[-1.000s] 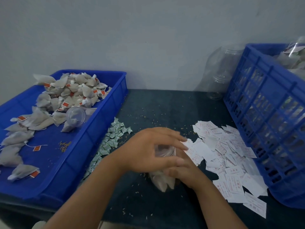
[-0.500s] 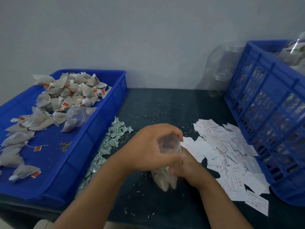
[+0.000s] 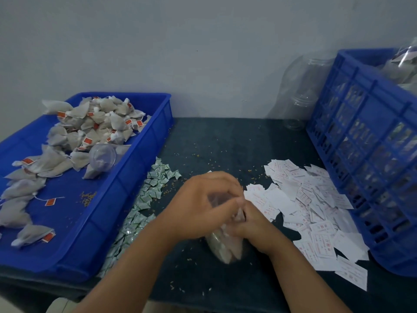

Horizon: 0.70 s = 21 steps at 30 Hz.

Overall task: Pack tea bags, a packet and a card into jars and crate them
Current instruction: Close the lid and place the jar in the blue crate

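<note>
well, clear cylindrical plastic jar [image 3: 225, 247]

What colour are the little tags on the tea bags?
The tags are red, clearest in the head view.

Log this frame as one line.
phase: jar filling | left hand: grips jar top | right hand: against jar side, grip unclear | jar: tea bags inside

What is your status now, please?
Left hand grips jar top, right hand holds its side. Jar part full of tea bags. Cards close on the right, packets left.
</note>
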Available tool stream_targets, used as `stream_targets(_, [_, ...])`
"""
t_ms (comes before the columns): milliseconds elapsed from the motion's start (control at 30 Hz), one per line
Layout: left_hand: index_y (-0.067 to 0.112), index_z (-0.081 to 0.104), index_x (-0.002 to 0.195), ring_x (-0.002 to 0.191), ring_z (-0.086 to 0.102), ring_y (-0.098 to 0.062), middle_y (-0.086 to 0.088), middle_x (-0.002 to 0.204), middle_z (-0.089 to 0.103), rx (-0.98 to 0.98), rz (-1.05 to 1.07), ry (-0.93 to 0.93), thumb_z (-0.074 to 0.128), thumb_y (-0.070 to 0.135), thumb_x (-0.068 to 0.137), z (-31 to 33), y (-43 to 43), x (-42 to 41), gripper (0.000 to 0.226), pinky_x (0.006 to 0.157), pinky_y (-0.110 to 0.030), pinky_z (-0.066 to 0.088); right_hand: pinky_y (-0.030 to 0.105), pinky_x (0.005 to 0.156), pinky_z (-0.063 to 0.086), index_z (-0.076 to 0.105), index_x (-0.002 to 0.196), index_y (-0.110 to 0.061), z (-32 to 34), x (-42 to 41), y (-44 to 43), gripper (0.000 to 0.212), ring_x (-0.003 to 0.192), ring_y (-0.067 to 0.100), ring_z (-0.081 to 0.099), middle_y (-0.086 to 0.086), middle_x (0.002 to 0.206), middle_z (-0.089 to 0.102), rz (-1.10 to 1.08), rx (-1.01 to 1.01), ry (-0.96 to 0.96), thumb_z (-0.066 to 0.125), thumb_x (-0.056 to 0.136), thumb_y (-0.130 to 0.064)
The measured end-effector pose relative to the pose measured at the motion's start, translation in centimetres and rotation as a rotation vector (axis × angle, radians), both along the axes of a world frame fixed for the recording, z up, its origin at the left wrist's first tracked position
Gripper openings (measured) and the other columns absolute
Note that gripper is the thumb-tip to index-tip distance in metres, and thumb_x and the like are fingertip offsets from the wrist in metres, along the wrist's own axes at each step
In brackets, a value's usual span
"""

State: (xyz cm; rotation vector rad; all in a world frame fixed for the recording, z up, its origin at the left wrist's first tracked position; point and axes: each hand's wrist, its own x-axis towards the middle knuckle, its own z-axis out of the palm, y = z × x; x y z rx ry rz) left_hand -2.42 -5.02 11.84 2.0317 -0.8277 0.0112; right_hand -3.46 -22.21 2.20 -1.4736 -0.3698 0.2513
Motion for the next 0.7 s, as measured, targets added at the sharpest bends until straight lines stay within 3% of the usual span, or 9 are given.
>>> stream_targets(100, [0.013, 0.076, 0.122, 0.127, 0.065, -0.019, 0.001, 0.127, 0.073, -0.038, -0.23, 0.016, 0.073, 0.029, 0.095, 0.8, 1.3, 0.2, 0.032, 0.11, -0.045, 0.048, 0.037, 0.096, 0.054, 0.055, 0.137, 0.009, 0.0, -0.6, 0.2, 0.103, 0.109, 0.018, 0.071, -0.002, 0.114, 0.076, 0.268, 0.181, 0.184, 0.09, 0.075, -0.065])
stream_targets(200, [0.038, 0.054, 0.148, 0.137, 0.053, -0.007, 0.02, 0.146, 0.057, 0.061, -0.014, -0.061, 0.075, 0.059, 0.085, 1.0, 2.8, 1.0, 0.069, 0.112, -0.038, 0.047, 0.034, 0.097, 0.057, 0.065, 0.139, -0.014, 0.1, -0.5, 0.7, 0.084, 0.113, 0.021, 0.072, 0.0, 0.119, 0.077, 0.14, 0.185, 0.076, 0.094, 0.075, -0.06])
stream_targets(300, [0.048, 0.038, 0.153, 0.132, 0.053, 0.005, 0.029, 0.145, 0.052, 0.079, 0.138, 0.174, 0.071, 0.07, 0.075, 0.7, 2.8, 0.4, 0.088, 0.109, -0.035, 0.05, 0.033, 0.091, 0.061, 0.058, 0.144, -0.017, 0.5, 0.0, 1.1, 0.08, 0.113, 0.017, 0.076, 0.0, 0.123, 0.078, -0.209, 0.06, -0.036, 0.095, 0.074, -0.025])
stream_targets(367, [0.053, 0.038, 0.15, 0.127, 0.053, 0.008, 0.03, 0.14, 0.053, 0.126, 0.27, 0.191, 0.073, 0.078, 0.063, -0.1, 1.0, -0.6, 0.097, 0.105, -0.027, 0.049, 0.032, 0.091, 0.062, 0.057, 0.149, -0.025, 0.2, 0.0, 1.3, 0.081, 0.119, 0.017, 0.075, -0.004, 0.129, 0.076, -0.282, -0.067, -0.123, 0.094, 0.078, -0.009])
stream_targets(433, [0.053, 0.048, 0.141, 0.12, 0.058, 0.009, 0.03, 0.128, 0.061, 0.051, 0.359, 0.16, 0.08, 0.073, 0.055, -0.6, -0.3, -0.8, 0.093, 0.098, -0.021, 0.049, 0.035, 0.094, 0.061, 0.062, 0.143, -0.019, -0.3, 0.1, 1.2, 0.071, 0.118, 0.019, 0.075, 0.0, 0.127, 0.078, -0.218, -0.057, -0.124, 0.094, 0.08, -0.02])
stream_targets(500, [0.05, 0.054, 0.137, 0.115, 0.062, 0.01, 0.028, 0.121, 0.067, -0.004, 0.301, 0.211, 0.082, 0.061, 0.058, -0.6, -0.3, -0.1, 0.085, 0.092, -0.016, 0.049, 0.04, 0.096, 0.058, 0.063, 0.137, -0.008, -0.5, 0.0, 0.7, 0.081, 0.116, 0.023, 0.073, 0.004, 0.122, 0.078, -0.123, 0.063, 0.003, 0.098, 0.073, -0.043])
stream_targets(533, [0.049, 0.055, 0.138, 0.114, 0.063, 0.009, 0.027, 0.121, 0.068, 0.009, 0.238, 0.24, 0.083, 0.058, 0.058, -0.3, -0.1, 0.4, 0.085, 0.091, -0.014, 0.048, 0.043, 0.098, 0.057, 0.061, 0.137, -0.007, -0.4, 0.1, 0.4, 0.087, 0.117, 0.026, 0.072, 0.007, 0.121, 0.076, -0.096, 0.104, 0.07, 0.098, 0.068, -0.044])
stream_targets(600, [0.047, 0.053, 0.142, 0.116, 0.063, 0.006, 0.024, 0.124, 0.069, 0.017, 0.149, 0.283, 0.084, 0.055, 0.06, 0.1, 0.6, 1.4, 0.088, 0.094, -0.015, 0.047, 0.041, 0.097, 0.057, 0.063, 0.136, -0.015, -0.5, 0.5, 0.1, 0.073, 0.117, 0.024, 0.072, 0.005, 0.123, 0.077, -0.088, 0.097, 0.09, 0.088, 0.07, -0.032])
stream_targets(700, [0.048, 0.046, 0.146, 0.116, 0.065, 0.005, 0.023, 0.128, 0.067, -0.079, 0.194, 0.322, 0.086, 0.055, 0.063, -0.5, 0.4, 1.6, 0.092, 0.095, -0.021, 0.051, 0.028, 0.09, 0.06, 0.071, 0.125, -0.042, -0.1, 0.3, 1.0, 0.052, 0.115, 0.016, 0.076, -0.003, 0.122, 0.08, -0.162, 0.028, 0.051, 0.084, 0.075, -0.033])
